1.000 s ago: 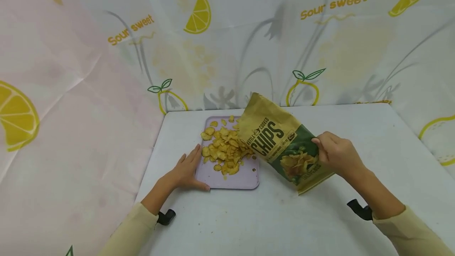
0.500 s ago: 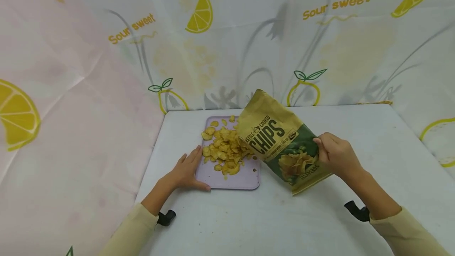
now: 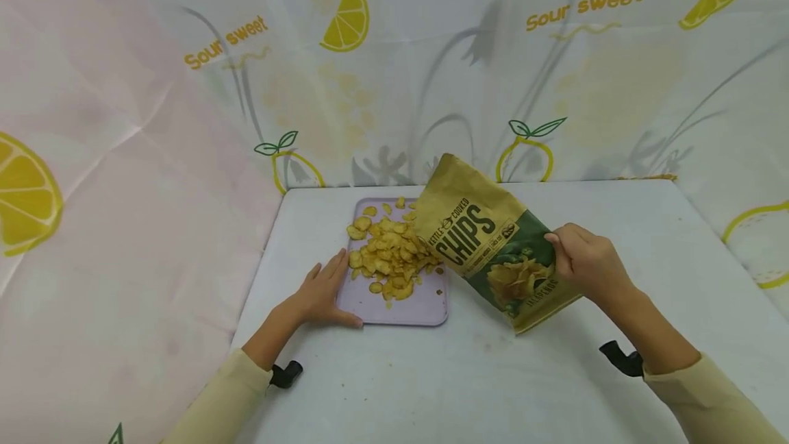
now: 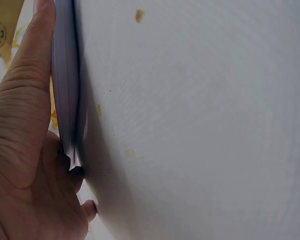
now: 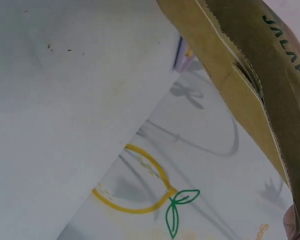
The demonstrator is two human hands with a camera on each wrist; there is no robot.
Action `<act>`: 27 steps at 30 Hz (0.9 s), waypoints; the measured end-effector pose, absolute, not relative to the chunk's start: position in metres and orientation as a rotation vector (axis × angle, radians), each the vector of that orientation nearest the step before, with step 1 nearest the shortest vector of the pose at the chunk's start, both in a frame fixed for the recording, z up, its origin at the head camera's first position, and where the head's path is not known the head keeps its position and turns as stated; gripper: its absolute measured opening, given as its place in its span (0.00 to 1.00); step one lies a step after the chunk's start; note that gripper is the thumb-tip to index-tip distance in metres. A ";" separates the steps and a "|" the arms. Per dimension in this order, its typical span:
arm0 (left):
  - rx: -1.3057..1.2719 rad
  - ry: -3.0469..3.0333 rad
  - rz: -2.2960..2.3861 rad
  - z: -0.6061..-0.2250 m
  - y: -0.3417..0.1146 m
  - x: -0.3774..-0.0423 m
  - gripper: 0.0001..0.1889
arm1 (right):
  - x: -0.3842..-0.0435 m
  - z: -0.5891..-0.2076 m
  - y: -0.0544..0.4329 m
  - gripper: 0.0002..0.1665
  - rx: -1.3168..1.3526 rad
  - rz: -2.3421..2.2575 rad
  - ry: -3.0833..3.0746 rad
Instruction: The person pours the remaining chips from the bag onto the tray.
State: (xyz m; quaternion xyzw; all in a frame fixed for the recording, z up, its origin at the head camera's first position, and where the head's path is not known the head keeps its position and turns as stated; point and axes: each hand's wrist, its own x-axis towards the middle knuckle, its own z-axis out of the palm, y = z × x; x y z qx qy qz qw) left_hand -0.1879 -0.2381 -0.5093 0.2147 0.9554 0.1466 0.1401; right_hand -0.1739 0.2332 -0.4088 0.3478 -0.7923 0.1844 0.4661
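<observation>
A lilac tray (image 3: 401, 316) lies on the white table with a heap of potato chips (image 3: 391, 252) spread over it. My left hand (image 3: 320, 293) rests at the tray's near left corner, fingers stretched along the left side and thumb along the front edge; the left wrist view shows the thumb against the rim (image 4: 66, 85). In my right hand (image 3: 588, 262) I grip a gold and green chip bag (image 3: 477, 238) by its right side. The bag is tilted, its left end overlapping the tray's right side and the chips. Its bottom seam (image 5: 235, 75) shows in the right wrist view.
A white-covered table (image 3: 431, 389) carries a few small crumbs in front of the tray. Behind it hangs a white cloth (image 3: 407, 88) printed with lemons and words. A pinkish cloth wall (image 3: 135, 225) borders the left side.
The chip bag's lower end swings a little to the left and then back to the right in my right hand. My left hand and the tray stay in place.
</observation>
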 end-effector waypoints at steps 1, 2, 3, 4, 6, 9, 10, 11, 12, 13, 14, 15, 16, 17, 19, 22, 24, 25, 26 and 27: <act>0.623 2.759 0.422 -0.510 -0.238 -0.188 0.77 | -0.173 -0.411 0.234 0.29 0.862 0.436 -1.960; 0.625 2.759 0.423 -0.510 -0.237 -0.188 0.77 | -0.173 -0.412 0.234 0.29 0.861 0.435 -1.966; 0.626 2.758 0.425 -0.510 -0.237 -0.188 0.77 | -0.172 -0.414 0.235 0.29 0.858 0.436 -1.969; 0.626 2.760 0.422 -0.511 -0.237 -0.188 0.77 | -0.171 -0.415 0.236 0.29 0.853 0.446 -1.968; 0.624 2.765 0.411 -0.510 -0.237 -0.189 0.77 | -0.171 -0.415 0.235 0.29 0.844 0.458 -1.960; 0.614 2.764 0.401 -0.510 -0.238 -0.189 0.77 | -0.172 -0.415 0.236 0.28 0.847 0.456 -1.955; 0.613 2.763 0.400 -0.510 -0.239 -0.189 0.77 | -0.172 -0.416 0.236 0.28 0.843 0.459 -1.958; 0.612 2.761 0.401 -0.509 -0.239 -0.189 0.77 | -0.171 -0.416 0.236 0.29 0.837 0.461 -1.962; 0.612 2.761 0.400 -0.509 -0.239 -0.189 0.77 | -0.171 -0.416 0.236 0.29 0.831 0.463 -1.965; 0.613 2.763 0.399 -0.509 -0.239 -0.189 0.77 | -0.171 -0.417 0.237 0.29 0.830 0.465 -1.969; 0.613 2.766 0.403 -0.508 -0.239 -0.189 0.77 | -0.171 -0.417 0.237 0.29 0.830 0.466 -1.972; 0.613 2.767 0.408 -0.508 -0.239 -0.189 0.77 | -0.170 -0.417 0.237 0.29 0.832 0.467 -1.973; 0.614 2.769 0.413 -0.508 -0.239 -0.189 0.77 | -0.170 -0.417 0.236 0.29 0.835 0.467 -1.969; 0.613 2.767 0.416 -0.507 -0.239 -0.189 0.77 | -0.171 -0.416 0.236 0.29 0.835 0.464 -1.962; 0.612 2.763 0.416 -0.507 -0.239 -0.188 0.77 | -0.171 -0.414 0.235 0.30 0.825 0.472 -1.935; 0.610 2.756 0.411 -0.508 -0.239 -0.188 0.77 | -0.171 -0.412 0.233 0.31 0.776 0.525 -1.876; 0.606 2.758 0.407 -0.508 -0.239 -0.188 0.77 | -0.171 -0.411 0.232 0.31 0.766 0.548 -1.861; 0.605 2.760 0.411 -0.508 -0.239 -0.189 0.77 | -0.171 -0.412 0.231 0.31 0.772 0.545 -1.862; 0.602 2.759 0.409 -0.509 -0.238 -0.189 0.77 | -0.170 -0.412 0.231 0.31 0.786 0.537 -1.870; 0.604 2.759 0.411 -0.509 -0.238 -0.189 0.77 | -0.170 -0.413 0.230 0.30 0.801 0.523 -1.878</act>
